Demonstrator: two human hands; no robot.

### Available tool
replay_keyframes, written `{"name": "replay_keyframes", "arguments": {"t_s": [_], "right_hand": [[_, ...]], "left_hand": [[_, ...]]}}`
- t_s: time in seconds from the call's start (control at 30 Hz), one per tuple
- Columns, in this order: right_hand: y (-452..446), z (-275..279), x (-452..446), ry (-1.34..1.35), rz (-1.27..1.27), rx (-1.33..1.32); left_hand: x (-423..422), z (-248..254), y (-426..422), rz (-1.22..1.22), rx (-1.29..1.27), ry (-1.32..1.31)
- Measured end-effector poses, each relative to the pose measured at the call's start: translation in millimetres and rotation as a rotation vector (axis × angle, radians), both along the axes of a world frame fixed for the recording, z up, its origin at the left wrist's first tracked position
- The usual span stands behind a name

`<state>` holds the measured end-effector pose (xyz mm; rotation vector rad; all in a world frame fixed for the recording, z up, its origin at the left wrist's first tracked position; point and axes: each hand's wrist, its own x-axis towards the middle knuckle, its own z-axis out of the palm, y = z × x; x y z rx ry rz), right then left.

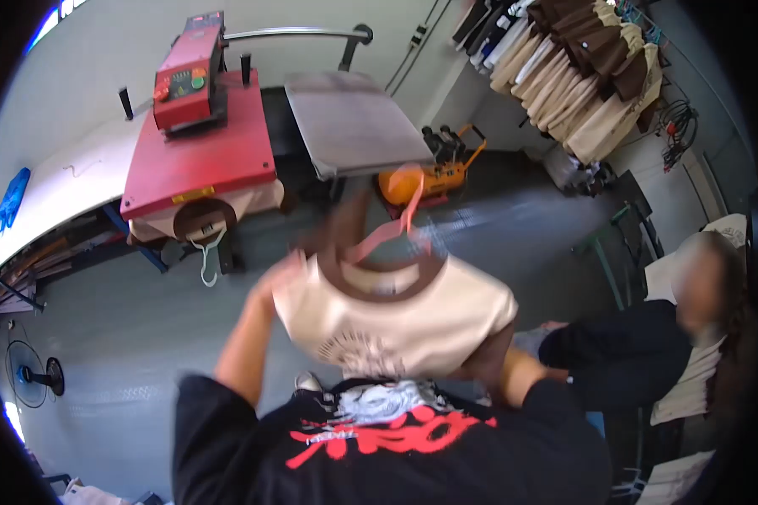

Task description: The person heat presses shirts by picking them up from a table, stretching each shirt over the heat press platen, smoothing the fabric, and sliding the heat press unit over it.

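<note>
In front of my chest hangs a cream T-shirt (pixel 413 316) with a brown collar, brown sleeves and a dark print, blurred by motion. A pink-orange clothes hanger (pixel 387 236) rises out of its neck. At the shirt's left shoulder my left hand (pixel 288 273) is closed on the fabric, its fingers partly smeared. My right forearm reaches behind the brown sleeve on the right; the fabric hides that hand and its fingers.
Ahead stands a red heat press (pixel 202 151) with another shirt on a pale hanger (pixel 210 252) under its front. A grey platen (pixel 358 122) and an orange compressor (pixel 438 181) are to its right. Shirts (pixel 556 84) hang at upper right. A seated person (pixel 627 349) is close on my right.
</note>
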<state>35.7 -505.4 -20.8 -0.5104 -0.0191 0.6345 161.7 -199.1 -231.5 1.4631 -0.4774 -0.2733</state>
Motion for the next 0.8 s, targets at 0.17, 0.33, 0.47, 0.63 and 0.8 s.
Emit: {"name": "replay_keyframes", "arguments": {"t_s": [0.17,0.33,0.47,0.63,0.8], "right_hand": [[-21,-46,-32,-0.105,0.157,-0.198],[-28,51,6,-0.598,0.264,-1.043],[-20,142,17,-1.09,-0.266,-1.614],[-45,130,58,-1.077,-0.525,-1.503],[-53,153,69,-1.22,-0.551,-1.368]], "left_hand": [[-107,24,3,0.097,-0.462,0.663],[-58,116,28,0.22,-0.49,0.367],[-16,169,56,0.623,-0.355,0.198],[2,197,61,0.974,-0.035,-0.461],[19,314,-4,0.659,0.579,-1.193]]}}
